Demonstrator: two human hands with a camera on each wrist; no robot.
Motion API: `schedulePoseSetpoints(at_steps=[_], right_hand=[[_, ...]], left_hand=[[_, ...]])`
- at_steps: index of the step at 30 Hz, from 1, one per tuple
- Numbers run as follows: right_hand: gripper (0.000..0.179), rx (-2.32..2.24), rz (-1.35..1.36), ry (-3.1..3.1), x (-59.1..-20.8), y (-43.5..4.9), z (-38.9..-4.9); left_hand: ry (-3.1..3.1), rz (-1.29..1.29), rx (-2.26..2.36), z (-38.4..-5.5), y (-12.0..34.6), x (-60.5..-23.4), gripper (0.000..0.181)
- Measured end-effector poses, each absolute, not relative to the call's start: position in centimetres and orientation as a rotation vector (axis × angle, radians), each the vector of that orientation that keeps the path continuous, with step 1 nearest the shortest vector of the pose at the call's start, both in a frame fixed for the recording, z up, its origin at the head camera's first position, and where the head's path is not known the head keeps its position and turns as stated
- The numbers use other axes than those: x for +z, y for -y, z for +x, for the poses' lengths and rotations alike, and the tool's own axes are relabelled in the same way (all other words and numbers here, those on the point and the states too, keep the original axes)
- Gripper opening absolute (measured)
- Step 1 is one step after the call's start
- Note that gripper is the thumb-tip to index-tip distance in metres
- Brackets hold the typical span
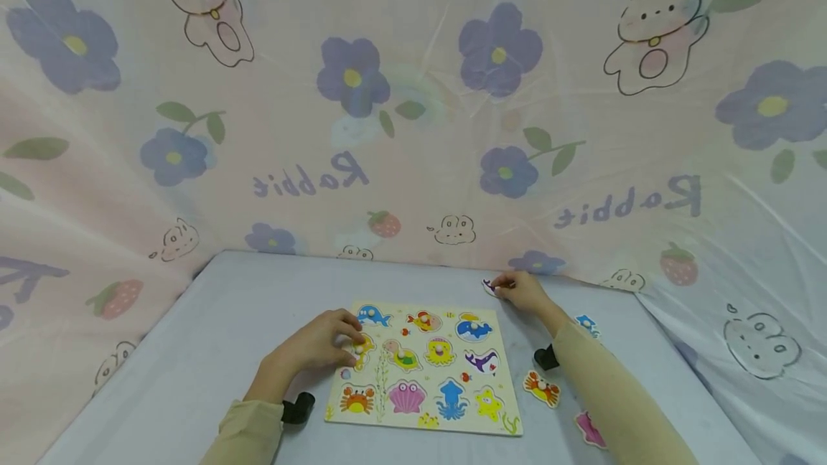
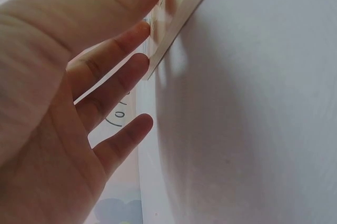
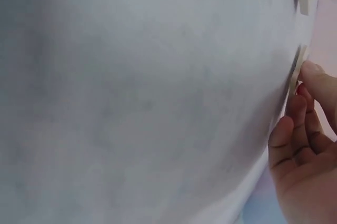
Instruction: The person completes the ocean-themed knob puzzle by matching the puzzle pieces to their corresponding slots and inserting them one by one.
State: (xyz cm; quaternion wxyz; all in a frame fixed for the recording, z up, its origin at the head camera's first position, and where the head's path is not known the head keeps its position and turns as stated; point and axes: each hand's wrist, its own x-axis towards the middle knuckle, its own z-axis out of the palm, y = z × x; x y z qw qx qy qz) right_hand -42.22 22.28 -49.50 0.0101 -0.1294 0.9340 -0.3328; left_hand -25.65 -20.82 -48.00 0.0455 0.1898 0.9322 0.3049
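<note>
My right hand (image 1: 525, 294) pinches a purple-and-white whale puzzle piece (image 1: 489, 288) between thumb and fingers, close over the table behind the board's right corner. In the right wrist view the piece's thin wooden edge (image 3: 296, 71) shows at the fingertips. The wooden sea-animal puzzle board (image 1: 423, 373) lies flat in front of me. My left hand (image 1: 323, 339) rests at its left edge, thumb and index fingertip beside the yellow piece (image 1: 364, 352); its other fingers extend along the board's edge (image 2: 181, 26). A purple whale picture (image 1: 482, 362) shows on the board's right side.
To the right of the board lie a loose crab piece (image 1: 541, 388), a pink shell piece (image 1: 588, 429) partly under the sleeve, and a blue piece (image 1: 586, 325) beyond the forearm. Knobbed pieces such as the octopus (image 1: 440, 351) sit in the board. A printed curtain (image 1: 413, 128) hangs behind the table.
</note>
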Motion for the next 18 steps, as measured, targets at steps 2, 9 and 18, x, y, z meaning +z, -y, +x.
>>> schedulePoseSetpoints(at_steps=[2,9,18], right_hand=[[0.013,-1.053,-0.402,-2.921,-49.4,-22.3,-41.8],[0.014,-1.077,-0.481,-2.941,-48.6,-22.4,-40.0],[0.014,-1.142,-0.585,-2.935,-47.4,-22.2,-36.1]], left_hand=[[-2.849,0.584,0.923,-25.7,20.8,-48.0,0.030],[-2.862,0.607,0.894,-25.8,21.0,-48.1,0.030],[-2.854,0.625,0.915,-25.9,20.9,-48.1,0.029]])
